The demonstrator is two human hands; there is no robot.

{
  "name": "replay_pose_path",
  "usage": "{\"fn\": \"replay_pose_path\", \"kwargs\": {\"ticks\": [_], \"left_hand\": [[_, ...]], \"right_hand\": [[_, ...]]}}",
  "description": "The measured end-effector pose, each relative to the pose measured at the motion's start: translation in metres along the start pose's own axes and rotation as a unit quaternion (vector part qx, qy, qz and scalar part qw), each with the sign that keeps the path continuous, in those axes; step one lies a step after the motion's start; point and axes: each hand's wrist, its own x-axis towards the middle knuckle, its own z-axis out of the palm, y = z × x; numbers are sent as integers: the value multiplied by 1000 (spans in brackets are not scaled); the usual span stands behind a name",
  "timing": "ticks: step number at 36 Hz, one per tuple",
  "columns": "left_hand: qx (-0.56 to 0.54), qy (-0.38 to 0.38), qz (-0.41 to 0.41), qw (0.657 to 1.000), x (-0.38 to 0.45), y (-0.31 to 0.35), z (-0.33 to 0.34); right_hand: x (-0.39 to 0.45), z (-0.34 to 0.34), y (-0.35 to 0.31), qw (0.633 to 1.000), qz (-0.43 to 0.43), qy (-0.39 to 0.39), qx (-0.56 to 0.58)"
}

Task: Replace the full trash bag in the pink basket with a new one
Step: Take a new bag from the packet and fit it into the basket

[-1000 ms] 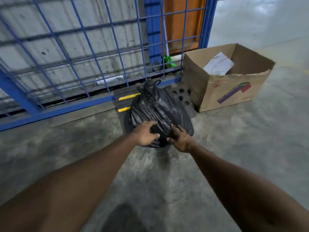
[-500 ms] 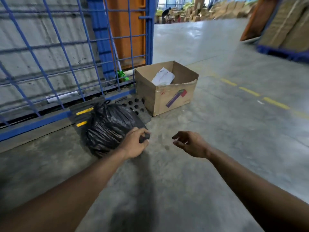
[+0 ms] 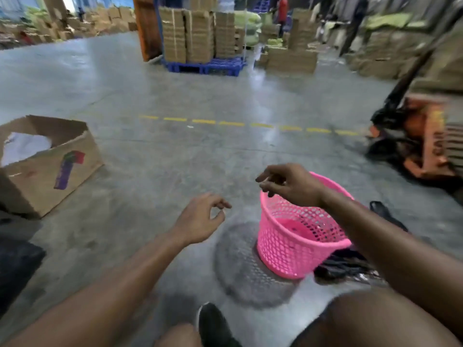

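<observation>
The pink basket [image 3: 293,244] stands upright on the concrete floor at the right of centre, with no bag lining it. My right hand [image 3: 290,184] hovers over its far rim, fingers loosely curled and holding nothing. My left hand [image 3: 200,219] hangs in the air to the left of the basket, fingers apart and bare. Black plastic bag material [image 3: 343,267] lies crumpled on the floor just right of the basket's base, partly hidden by my right forearm. A dark mass [image 3: 15,261] at the far left edge may be the full bag; I cannot tell.
An open cardboard box [image 3: 50,166] with white paper inside sits at the left. An orange pallet jack [image 3: 421,144] stands at the right. Stacked cartons on a blue pallet [image 3: 203,66] fill the background. My knee and black shoe [image 3: 213,324] are at the bottom.
The view swung right, away from the blue fence and the full black bag. My left hand let go of that bag. Both hands now hover near the pink basket.
</observation>
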Motion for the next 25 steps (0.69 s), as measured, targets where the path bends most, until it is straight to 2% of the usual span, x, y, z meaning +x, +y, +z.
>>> {"fn": "replay_pose_path", "kwargs": {"ticks": [6, 10, 15, 18, 23, 25], "left_hand": [[-37, -101, 110, 988, 26, 102, 80], [-5, -142, 144, 979, 35, 157, 121], [87, -168, 142, 972, 56, 189, 179], [126, -164, 122, 971, 69, 196, 209], [172, -157, 89, 968, 79, 187, 252], [204, -144, 80, 965, 75, 178, 259]], "right_hand": [[-60, -76, 70, 994, 87, 60, 26], [-92, -116, 116, 983, 151, 83, 66], [-139, -135, 194, 963, 229, 120, 73], [-166, -141, 251, 950, 276, 144, 36], [-215, -138, 371, 888, 405, 213, 47], [-229, -128, 417, 865, 454, 206, 45]]}}
